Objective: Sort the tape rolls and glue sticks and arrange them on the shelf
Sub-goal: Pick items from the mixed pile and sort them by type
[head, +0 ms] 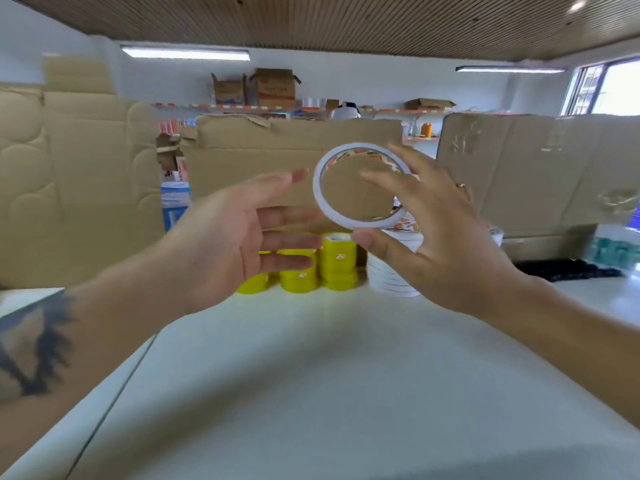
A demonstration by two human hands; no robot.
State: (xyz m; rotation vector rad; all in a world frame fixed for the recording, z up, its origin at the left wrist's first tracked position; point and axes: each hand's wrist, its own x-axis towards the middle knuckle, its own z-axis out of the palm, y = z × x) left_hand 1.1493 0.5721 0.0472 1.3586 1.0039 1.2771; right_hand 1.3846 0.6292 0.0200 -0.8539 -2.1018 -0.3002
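My right hand (450,244) holds a thin white tape roll (318,188) upright in the air, thumb under its lower rim and fingers round its right side. My left hand (242,233) is open beside it, fingers straight and pointing right, their tips near the roll's left edge. Below the hands, on the white table (311,375), stand stacks of yellow tape rolls (337,263) and, right of them, a stack of flat white tape rolls (388,278). No glue stick can be made out.
Cardboard panels stand behind the stacks, in the middle (242,157), at the left (79,185) and at the right (536,168). A black object (568,268) and teal packs (613,251) lie at the far right. Shelves with boxes (273,88) line the back wall.
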